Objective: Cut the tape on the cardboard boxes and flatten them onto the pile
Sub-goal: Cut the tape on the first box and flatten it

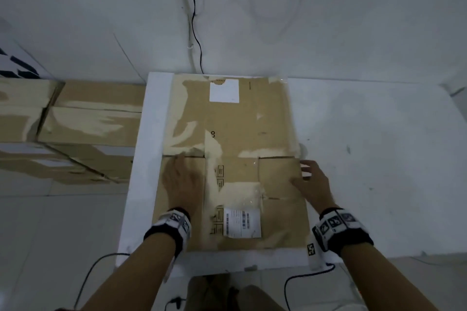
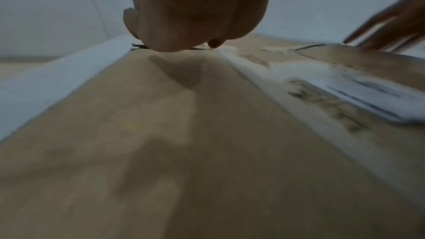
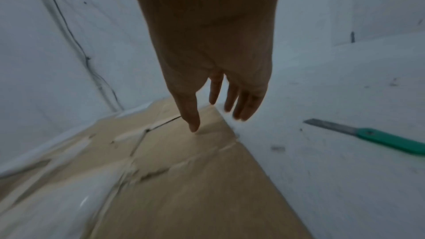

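Left hand (image 1: 180,179) lies palm down on the flattened box (image 1: 235,149), on its near-left flap; fingers reach forward to the slit between flaps. Nothing held. In the left wrist view the fingers (image 2: 147,30) bend down at the tips against the card, pressing; picture blurred.

Right hand (image 1: 312,183) at the box's right edge, fingers spread and straight, nothing held. Thumb tip on the near-right flap, the other fingers out past the edge over the worktop (image 1: 379,159). Right wrist view: thumb (image 3: 192,115) touches or nearly touches the card; cannot tell which.

Box lies flat on the white worktop, long side running away from the person, far end close to the wall (image 1: 303,20). Glossy tape (image 1: 212,159) runs lengthwise left of centre, with more strips crossing it. White label (image 1: 242,221) with barcode on the near part, between the two hands. Blank white patch (image 1: 224,92) near the far end.

Knife (image 3: 377,138), green handle, bare blade, lies on the worktop right of the box, well apart from the right hand; seen only in the right wrist view.

Left of the worktop, lower down: pile (image 1: 75,129) of flattened cardboard, taped, stacked unevenly. Just beside the worktop's left edge.

Cables (image 1: 195,33) hang down the wall behind the box's far end. A black cable (image 1: 295,283) trails under the near edge of the worktop. Small marker tag (image 1: 311,249) on the near-right corner, just by the right wrist.

Both wrists carry black straps with camera units.
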The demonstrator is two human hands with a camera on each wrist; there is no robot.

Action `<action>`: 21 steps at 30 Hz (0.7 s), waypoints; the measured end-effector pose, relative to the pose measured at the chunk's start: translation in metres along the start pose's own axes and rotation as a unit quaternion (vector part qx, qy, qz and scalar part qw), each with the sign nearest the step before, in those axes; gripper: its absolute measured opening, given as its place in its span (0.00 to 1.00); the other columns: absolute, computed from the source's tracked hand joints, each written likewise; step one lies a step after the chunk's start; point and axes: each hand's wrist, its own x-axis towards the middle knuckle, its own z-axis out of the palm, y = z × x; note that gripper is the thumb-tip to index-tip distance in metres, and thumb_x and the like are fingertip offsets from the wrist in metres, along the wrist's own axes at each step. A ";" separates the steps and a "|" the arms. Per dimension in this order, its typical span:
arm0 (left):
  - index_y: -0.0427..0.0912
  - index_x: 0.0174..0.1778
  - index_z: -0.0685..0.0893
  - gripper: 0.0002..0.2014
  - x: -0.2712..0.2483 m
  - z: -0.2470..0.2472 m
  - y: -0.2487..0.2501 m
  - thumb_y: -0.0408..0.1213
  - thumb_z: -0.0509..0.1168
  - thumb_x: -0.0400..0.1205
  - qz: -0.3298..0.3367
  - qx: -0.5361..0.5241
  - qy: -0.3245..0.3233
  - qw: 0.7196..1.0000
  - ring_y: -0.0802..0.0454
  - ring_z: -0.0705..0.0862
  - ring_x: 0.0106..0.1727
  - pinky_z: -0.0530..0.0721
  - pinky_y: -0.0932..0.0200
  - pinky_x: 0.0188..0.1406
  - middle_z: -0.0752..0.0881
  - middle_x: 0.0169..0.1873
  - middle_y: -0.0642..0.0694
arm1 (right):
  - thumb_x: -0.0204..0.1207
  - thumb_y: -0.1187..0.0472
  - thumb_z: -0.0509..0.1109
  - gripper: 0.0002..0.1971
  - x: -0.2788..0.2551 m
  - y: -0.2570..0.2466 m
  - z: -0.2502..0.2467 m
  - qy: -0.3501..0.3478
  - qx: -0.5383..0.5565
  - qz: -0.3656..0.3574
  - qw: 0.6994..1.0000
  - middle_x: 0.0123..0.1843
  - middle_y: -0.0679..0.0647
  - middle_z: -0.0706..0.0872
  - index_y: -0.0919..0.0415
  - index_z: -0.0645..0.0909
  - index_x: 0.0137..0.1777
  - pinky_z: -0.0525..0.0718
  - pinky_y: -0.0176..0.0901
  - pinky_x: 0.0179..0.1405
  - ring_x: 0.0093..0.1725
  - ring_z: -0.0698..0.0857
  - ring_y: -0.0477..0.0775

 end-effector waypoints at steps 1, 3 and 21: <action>0.33 0.76 0.69 0.27 -0.012 0.005 -0.004 0.40 0.60 0.81 0.060 0.020 -0.037 0.997 0.34 0.73 0.70 0.74 0.36 0.67 0.74 0.70 0.31 | 0.71 0.65 0.77 0.29 -0.006 0.007 0.010 0.007 -0.061 -0.003 0.998 0.66 0.60 0.79 0.56 0.75 0.73 0.80 0.48 0.55 0.62 0.80 0.62; 0.39 0.80 0.66 0.28 -0.032 0.009 -0.006 0.45 0.54 0.84 0.124 0.017 -0.099 0.987 0.39 0.67 0.78 0.65 0.39 0.75 0.68 0.78 0.37 | 0.71 0.67 0.72 0.28 -0.022 0.015 0.037 0.031 -0.113 -0.051 0.992 0.71 0.61 0.75 0.57 0.76 0.73 0.76 0.56 0.68 0.69 0.75 0.65; 0.49 0.86 0.52 0.31 -0.046 0.011 -0.011 0.53 0.46 0.86 0.153 0.079 -0.200 0.964 0.48 0.46 0.86 0.44 0.37 0.82 0.49 0.85 0.47 | 0.85 0.44 0.45 0.29 -0.073 0.016 0.131 0.014 -0.275 -0.205 0.939 0.88 0.57 0.54 0.47 0.57 0.86 0.52 0.63 0.83 0.87 0.51 0.56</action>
